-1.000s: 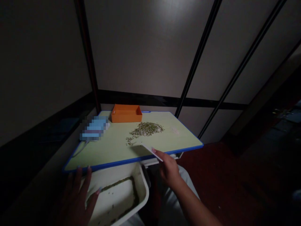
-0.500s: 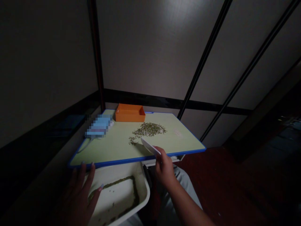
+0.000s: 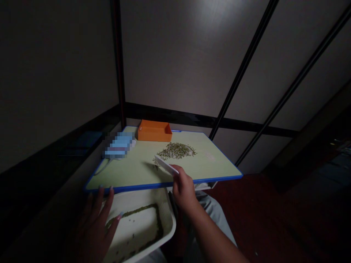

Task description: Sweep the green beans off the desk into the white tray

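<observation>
My right hand point(image 3: 183, 187) is closed on a thin white scraper-like card point(image 3: 166, 165). The card slants over the light green board point(image 3: 137, 171), its far end by the near-left edge of a spread of small green-brown grains point(image 3: 177, 150). Fingers spread, my left hand point(image 3: 95, 223) lies at the board's front-left edge, over the left side of a white tub point(image 3: 145, 226). Dark green grains line the tub's inner edges, with a few loose ones on its floor.
An orange open box point(image 3: 155, 131) stands at the back of the board. Left of it lies a blurred blue object point(image 3: 119, 145) with a cable. A small pale patch point(image 3: 210, 156) shows at right. A wall point(image 3: 175, 65) rises behind the board.
My right hand and the white card have moved left, to the near-left grains. The view has shifted slightly; my left hand keeps its place at the board's edge.
</observation>
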`<control>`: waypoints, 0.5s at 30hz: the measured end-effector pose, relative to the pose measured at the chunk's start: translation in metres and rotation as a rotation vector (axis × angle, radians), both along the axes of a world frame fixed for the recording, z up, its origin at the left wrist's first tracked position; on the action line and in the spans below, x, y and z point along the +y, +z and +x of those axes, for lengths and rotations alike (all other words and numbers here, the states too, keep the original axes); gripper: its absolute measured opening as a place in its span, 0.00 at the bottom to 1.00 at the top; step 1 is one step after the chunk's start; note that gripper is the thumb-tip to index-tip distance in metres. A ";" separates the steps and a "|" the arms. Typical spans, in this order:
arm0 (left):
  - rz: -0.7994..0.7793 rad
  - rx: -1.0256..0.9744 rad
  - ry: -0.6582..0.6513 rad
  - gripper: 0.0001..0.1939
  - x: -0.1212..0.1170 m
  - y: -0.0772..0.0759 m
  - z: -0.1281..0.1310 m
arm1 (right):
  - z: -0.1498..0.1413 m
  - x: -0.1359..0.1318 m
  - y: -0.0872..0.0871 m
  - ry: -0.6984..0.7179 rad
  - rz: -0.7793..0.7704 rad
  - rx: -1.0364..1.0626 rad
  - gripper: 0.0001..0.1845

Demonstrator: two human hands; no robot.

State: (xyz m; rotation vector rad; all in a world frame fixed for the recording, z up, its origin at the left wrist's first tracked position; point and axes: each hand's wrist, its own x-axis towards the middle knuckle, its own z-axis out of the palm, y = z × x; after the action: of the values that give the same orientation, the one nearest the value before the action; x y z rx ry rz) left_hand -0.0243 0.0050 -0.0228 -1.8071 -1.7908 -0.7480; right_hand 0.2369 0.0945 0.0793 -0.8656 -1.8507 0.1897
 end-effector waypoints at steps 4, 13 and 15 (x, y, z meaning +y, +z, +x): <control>-0.020 -0.039 0.019 0.36 -0.001 0.001 0.004 | 0.009 -0.011 -0.001 -0.065 -0.006 0.082 0.19; -0.094 -0.073 0.023 0.35 -0.003 0.006 0.003 | 0.020 -0.023 -0.015 -0.214 -0.092 0.088 0.18; -0.098 -0.081 0.032 0.35 -0.003 0.005 0.003 | 0.019 -0.019 -0.016 -0.224 -0.088 0.103 0.17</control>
State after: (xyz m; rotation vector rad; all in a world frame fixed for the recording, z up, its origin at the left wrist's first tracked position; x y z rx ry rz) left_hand -0.0214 0.0020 -0.0182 -1.8288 -1.9351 -0.7427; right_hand 0.2564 0.0752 0.0633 -1.0960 -1.6456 0.1726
